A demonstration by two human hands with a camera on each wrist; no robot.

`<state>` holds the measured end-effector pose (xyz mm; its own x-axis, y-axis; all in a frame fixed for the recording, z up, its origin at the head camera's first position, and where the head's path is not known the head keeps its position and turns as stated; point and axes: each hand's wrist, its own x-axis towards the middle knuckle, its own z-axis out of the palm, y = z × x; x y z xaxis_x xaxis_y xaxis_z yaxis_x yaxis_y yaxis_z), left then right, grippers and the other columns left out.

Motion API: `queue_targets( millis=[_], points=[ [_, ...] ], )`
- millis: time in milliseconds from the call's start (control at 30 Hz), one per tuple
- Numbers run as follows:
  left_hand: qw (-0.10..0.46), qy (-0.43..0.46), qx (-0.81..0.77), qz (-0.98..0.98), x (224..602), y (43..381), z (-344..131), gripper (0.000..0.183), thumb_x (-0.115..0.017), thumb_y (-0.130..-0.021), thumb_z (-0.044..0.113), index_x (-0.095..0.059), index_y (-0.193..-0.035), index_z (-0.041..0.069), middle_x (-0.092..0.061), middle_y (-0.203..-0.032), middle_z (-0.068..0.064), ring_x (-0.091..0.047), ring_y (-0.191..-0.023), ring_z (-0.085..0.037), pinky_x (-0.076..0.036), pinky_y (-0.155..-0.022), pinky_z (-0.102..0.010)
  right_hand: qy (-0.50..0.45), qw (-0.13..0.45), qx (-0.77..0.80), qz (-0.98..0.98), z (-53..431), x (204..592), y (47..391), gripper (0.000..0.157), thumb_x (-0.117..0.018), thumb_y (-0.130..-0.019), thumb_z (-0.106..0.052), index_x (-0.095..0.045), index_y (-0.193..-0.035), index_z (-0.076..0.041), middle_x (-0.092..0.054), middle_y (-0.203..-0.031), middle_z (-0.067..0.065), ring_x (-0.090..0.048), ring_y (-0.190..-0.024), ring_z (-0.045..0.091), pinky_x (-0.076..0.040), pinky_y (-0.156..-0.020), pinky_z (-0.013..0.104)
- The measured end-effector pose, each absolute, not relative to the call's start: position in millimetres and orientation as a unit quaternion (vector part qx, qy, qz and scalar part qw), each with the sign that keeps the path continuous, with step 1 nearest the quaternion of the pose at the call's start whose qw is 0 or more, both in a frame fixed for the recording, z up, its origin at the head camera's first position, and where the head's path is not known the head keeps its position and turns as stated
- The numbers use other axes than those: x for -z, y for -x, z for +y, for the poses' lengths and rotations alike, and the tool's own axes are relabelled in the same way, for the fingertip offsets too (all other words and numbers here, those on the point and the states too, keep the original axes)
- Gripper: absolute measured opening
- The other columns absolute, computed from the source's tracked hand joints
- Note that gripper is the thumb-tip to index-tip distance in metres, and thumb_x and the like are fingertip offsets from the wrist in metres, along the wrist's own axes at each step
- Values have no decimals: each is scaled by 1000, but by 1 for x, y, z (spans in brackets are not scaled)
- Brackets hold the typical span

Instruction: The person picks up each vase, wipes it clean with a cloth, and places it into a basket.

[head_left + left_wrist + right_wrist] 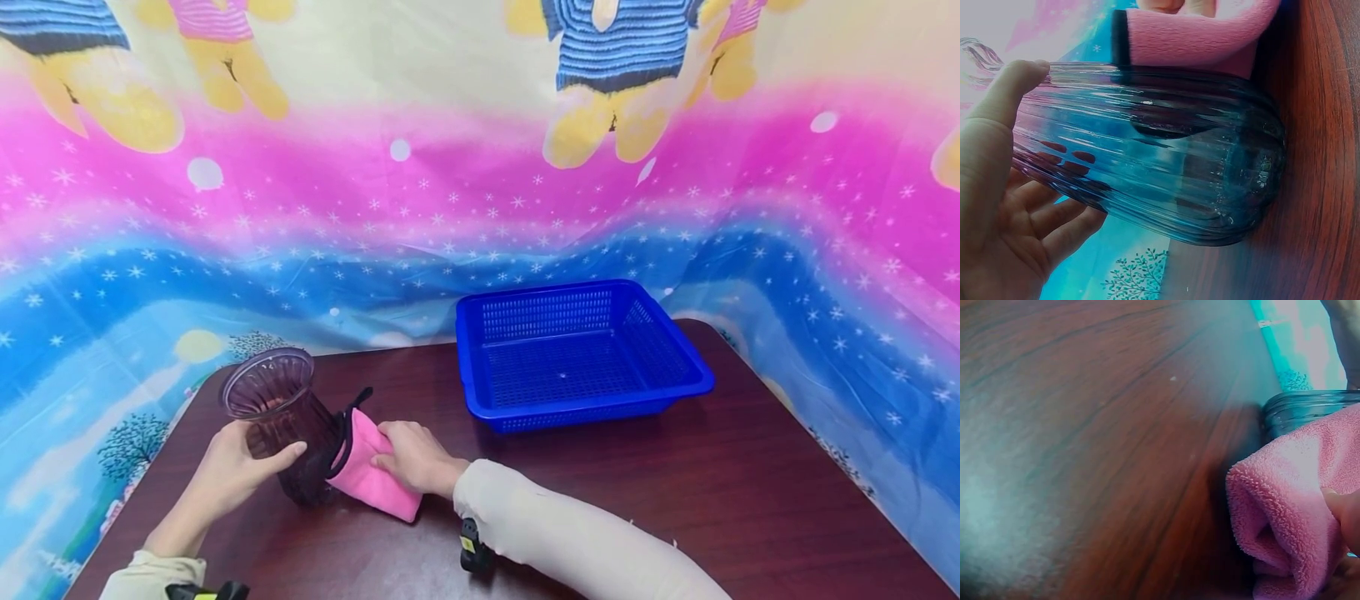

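A purplish ribbed glass vase with a flared rim stands on the table at the left, tilted slightly. My left hand grips its neck, with the thumb on the near side and the fingers behind the glass. A folded pink cloth with black edging and a small black loop lies against the vase's right side. Its fuzzy pile shows in the right wrist view, where the cloth overlaps the vase's base. My right hand pinches the cloth between thumb and fingers, pressing it toward the glass.
A blue plastic basket with perforated walls sits at the back right of the dark wood table. Behind the table hangs a printed backdrop with snowflakes and bears, reaching down both sides.
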<state>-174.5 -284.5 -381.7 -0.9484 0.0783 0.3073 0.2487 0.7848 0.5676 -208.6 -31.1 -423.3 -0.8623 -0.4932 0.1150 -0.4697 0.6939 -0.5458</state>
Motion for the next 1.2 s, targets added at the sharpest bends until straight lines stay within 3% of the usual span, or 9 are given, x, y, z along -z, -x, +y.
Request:
queue_targets(
  millis=[467,700,1033,1200],
  points=[
    [137,83,315,-935,382,175,-285,48,-85,-80,31,-69,-116,3,-76,-106,-15,-53,-88,16,-47,-76,-17,263,9,285,922,-30,429,206,15,-75,-91,-22,-66,-97,-10,-58,-76,-4,-52,-72,9,-43,-65,22],
    [130,78,314,-937,382,174,-284,49,-84,-81,31,-68,-116,2,-76,-105,-16,-54,-87,14,-48,-75,-19,251,22,300,920,-30,430,207,14,-74,-91,-22,-65,-94,-12,-53,-71,-6,-50,-68,9,-41,-62,23],
    [135,78,311,-938,383,174,-286,50,-85,-80,31,-67,-117,2,-76,-106,-16,-54,-88,14,-48,-75,-20,231,25,339,912,-31,432,206,30,-75,-91,-22,-70,-116,-8,-74,-99,1,-60,-81,9,-47,-71,22],
    [134,76,309,-939,383,174,-286,51,-84,-80,32,-67,-118,1,-75,-106,-17,-55,-89,12,-49,-75,-22,229,24,364,902,-31,431,206,28,-74,-91,-21,-70,-116,-7,-73,-95,0,-57,-77,7,-46,-69,19]
  ],
)
